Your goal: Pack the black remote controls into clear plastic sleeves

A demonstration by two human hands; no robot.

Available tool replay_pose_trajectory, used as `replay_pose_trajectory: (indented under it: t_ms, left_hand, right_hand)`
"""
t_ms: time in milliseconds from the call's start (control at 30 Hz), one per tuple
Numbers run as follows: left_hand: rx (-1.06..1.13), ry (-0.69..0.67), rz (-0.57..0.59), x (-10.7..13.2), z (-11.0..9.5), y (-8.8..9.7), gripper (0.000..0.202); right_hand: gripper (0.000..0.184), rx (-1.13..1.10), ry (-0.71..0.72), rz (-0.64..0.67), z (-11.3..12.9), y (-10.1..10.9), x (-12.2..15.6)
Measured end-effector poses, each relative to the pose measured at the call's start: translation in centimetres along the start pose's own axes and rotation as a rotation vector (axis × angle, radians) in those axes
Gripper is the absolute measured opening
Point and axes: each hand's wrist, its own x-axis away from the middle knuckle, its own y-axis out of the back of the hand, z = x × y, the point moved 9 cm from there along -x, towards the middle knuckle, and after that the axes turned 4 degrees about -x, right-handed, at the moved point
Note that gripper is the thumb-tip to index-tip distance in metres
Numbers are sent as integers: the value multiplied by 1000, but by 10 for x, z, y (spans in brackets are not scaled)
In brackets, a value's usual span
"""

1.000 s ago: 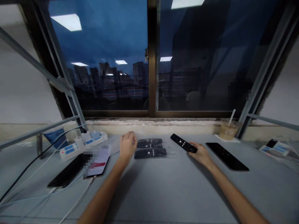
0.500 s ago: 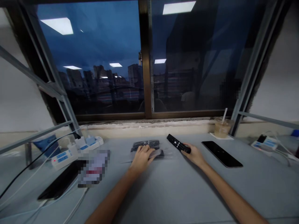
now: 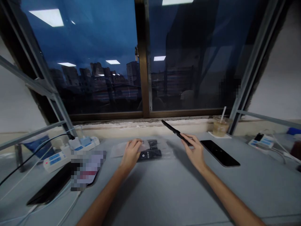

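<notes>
My right hand (image 3: 194, 152) holds a black remote control (image 3: 172, 128) by its near end. The remote is raised above the desk and tilted, its thin edge towards me. My left hand (image 3: 130, 153) is at a clear plastic bag (image 3: 117, 149), its fingers bent together on the plastic. Just right of these fingers lies a black remote with round buttons (image 3: 151, 154), seen through the clear film. Behind it is another dark piece (image 3: 152, 142), also under film and partly hidden by the bag.
Right of my right hand lies a black phone (image 3: 219, 153), with a drink cup and straw (image 3: 220, 127) behind. On the left are a power strip (image 3: 54, 160) with plugs and cables, a dark phone (image 3: 54, 185) and a blurred-out phone (image 3: 89, 171). Another power strip (image 3: 262, 141) sits far right.
My right hand has lifted the remote and turned it from face-up to edge-on. My left hand has moved left, spreading the plastic and uncovering the buttoned remote.
</notes>
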Motion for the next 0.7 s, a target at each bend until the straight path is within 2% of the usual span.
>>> replay_pose_trajectory:
  t_ms: [67,200,333,433,533,700]
  left_hand:
    - [4,-81,13,0,-7,1,32]
    - [-22,-176,57,0,-15,-2,30]
    - [-83,-203,149,1,-16,-11,25]
    - [-97,-143,194,0,-10,-18,13]
    - [-98,-80,222,0,-3,-25,25]
    - [-127,-64,339,2,5,-36,17]
  right_hand:
    - [30,7,133,23,19,-2,2]
    - [46,91,325,152,45,-14,9]
    - [49,184,483,150,62,-14,14]
    - [49,287,552,107,64,-11,14]
    - [46,315,564,85,58,-7,12]
    - [38,289,512,160,43,-11,10]
